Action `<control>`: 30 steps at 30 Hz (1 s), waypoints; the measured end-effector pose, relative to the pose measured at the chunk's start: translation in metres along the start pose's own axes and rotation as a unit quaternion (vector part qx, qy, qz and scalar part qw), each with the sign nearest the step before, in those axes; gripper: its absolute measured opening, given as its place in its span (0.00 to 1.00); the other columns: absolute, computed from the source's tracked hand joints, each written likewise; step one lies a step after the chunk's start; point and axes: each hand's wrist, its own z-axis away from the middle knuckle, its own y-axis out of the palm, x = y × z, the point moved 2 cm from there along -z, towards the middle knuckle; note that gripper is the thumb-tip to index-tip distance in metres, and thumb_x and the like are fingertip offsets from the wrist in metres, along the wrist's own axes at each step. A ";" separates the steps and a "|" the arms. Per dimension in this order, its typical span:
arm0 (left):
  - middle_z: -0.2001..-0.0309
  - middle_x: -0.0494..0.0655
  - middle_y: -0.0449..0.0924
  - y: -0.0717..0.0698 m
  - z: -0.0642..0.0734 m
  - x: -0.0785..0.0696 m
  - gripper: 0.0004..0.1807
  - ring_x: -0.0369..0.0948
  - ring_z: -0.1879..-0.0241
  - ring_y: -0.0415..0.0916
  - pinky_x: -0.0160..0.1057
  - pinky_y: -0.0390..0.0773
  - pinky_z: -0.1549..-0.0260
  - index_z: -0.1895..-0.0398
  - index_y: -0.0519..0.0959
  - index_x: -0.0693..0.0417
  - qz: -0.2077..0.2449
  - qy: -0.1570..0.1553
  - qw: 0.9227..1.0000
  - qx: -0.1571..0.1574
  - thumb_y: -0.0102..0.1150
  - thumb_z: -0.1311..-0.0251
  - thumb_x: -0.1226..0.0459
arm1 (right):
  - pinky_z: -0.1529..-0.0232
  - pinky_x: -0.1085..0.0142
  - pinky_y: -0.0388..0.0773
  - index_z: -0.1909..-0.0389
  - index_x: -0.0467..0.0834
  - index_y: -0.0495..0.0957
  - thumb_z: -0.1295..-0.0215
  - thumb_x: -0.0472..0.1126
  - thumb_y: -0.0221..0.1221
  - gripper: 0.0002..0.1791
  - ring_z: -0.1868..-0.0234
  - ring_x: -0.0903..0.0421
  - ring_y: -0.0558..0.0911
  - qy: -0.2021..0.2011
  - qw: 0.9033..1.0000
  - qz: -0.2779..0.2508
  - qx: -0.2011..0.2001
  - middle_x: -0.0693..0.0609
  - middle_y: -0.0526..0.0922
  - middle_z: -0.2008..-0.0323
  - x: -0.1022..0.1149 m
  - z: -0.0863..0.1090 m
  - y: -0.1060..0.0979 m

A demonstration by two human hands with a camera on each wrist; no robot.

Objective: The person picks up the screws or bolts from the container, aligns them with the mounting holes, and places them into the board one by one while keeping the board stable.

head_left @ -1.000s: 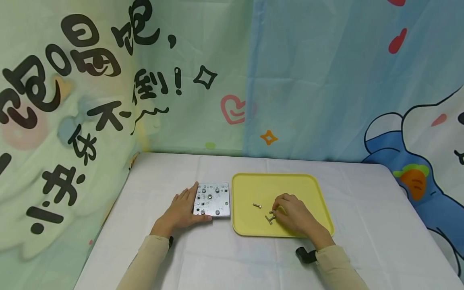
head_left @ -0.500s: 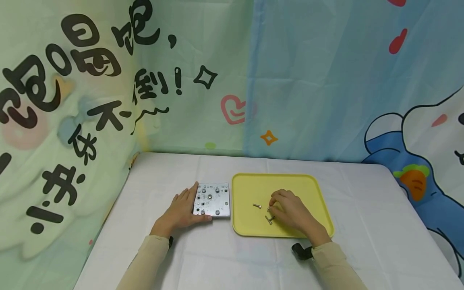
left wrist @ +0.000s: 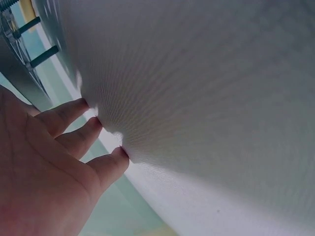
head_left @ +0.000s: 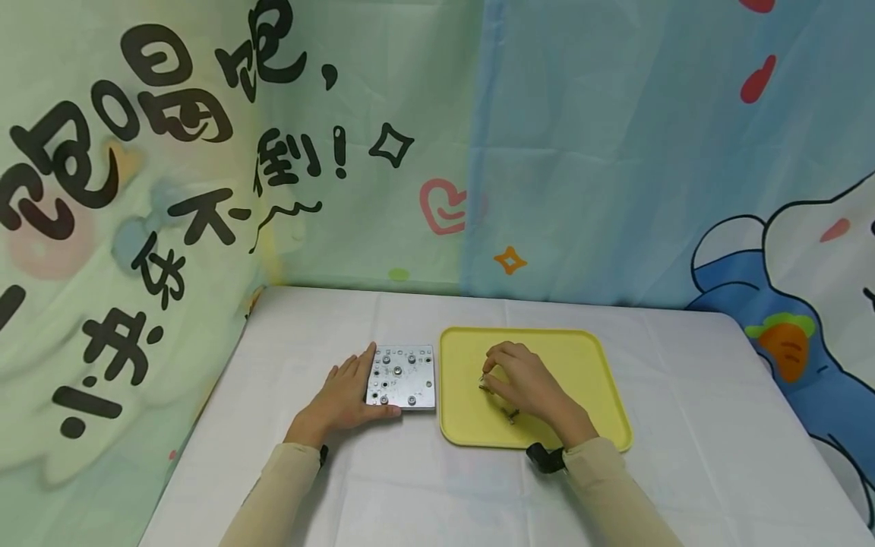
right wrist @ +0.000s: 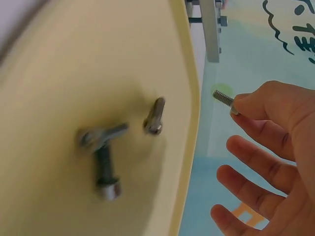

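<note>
A square silver metal plate (head_left: 418, 384) with several holes and screws set in it lies on the white cloth. My left hand (head_left: 339, 399) rests at its left side, fingers fairly straight, with the thumb along the near edge; in the left wrist view, fingertips (left wrist: 120, 155) touch the cloth and threaded screw ends (left wrist: 44, 56) protrude from the plate's underside. Over the yellow tray (head_left: 574, 357), my right hand (head_left: 529, 384) pinches a small metal screw (right wrist: 223, 97) between thumb and index finger, thread pointing outward. Its other fingers are spread loosely. Loose screws (right wrist: 155, 117) lie on the tray below.
The tray stands just right of the plate, with a low raised rim. A black wrist camera (head_left: 544, 458) sits on the right wrist near the tray's front edge. Printed curtains (head_left: 581, 152) hang behind and left of the table (head_left: 437, 494).
My right hand has lifted a screw from the pile and moved left across the tray, above the spot of the separate screw. The left hand and the plate stay put.
</note>
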 end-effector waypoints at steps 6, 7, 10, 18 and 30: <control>0.24 0.61 0.52 0.001 0.000 0.001 0.71 0.57 0.25 0.48 0.62 0.48 0.29 0.19 0.38 0.54 -0.004 0.002 1.000 0.001 0.67 0.53 0.30 | 0.49 0.45 0.76 0.65 0.44 0.82 0.37 0.36 0.67 0.03 0.47 0.42 0.78 -0.006 1.000 -0.002 -0.001 0.44 0.80 0.50 0.010 -0.018 0.003; 0.24 0.61 0.52 0.001 0.000 0.001 0.71 0.57 0.25 0.48 0.62 0.48 0.29 0.19 0.38 0.54 -0.004 0.002 1.000 0.001 0.67 0.53 0.30 | 0.48 0.45 0.76 0.65 0.44 0.82 0.37 0.36 0.67 0.03 0.47 0.43 0.78 -0.006 1.000 -0.002 0.000 0.44 0.80 0.50 0.012 -0.021 0.003; 0.24 0.61 0.52 0.001 -0.001 0.001 0.71 0.57 0.25 0.49 0.62 0.48 0.29 0.19 0.38 0.55 -0.003 0.003 1.000 0.000 0.67 0.54 0.30 | 0.47 0.45 0.75 0.65 0.44 0.82 0.36 0.37 0.66 0.02 0.45 0.43 0.77 -0.007 1.000 -0.003 0.004 0.44 0.80 0.50 0.018 -0.030 0.005; 0.24 0.61 0.53 0.001 -0.001 0.001 0.70 0.57 0.25 0.50 0.62 0.49 0.30 0.19 0.39 0.55 -0.009 0.003 1.000 0.000 0.67 0.53 0.31 | 0.46 0.51 0.75 0.65 0.42 0.83 0.35 0.37 0.66 0.03 0.50 0.46 0.78 -0.033 0.999 0.004 0.002 0.47 0.80 0.54 0.028 -0.050 0.011; 0.24 0.62 0.53 0.000 -0.001 0.001 0.71 0.57 0.25 0.48 0.61 0.47 0.29 0.18 0.39 0.54 0.001 -0.004 1.000 0.002 0.67 0.54 0.30 | 0.46 0.52 0.75 0.64 0.43 0.83 0.34 0.39 0.65 0.03 0.48 0.47 0.77 -0.023 0.999 0.004 0.024 0.47 0.80 0.51 0.035 -0.070 0.025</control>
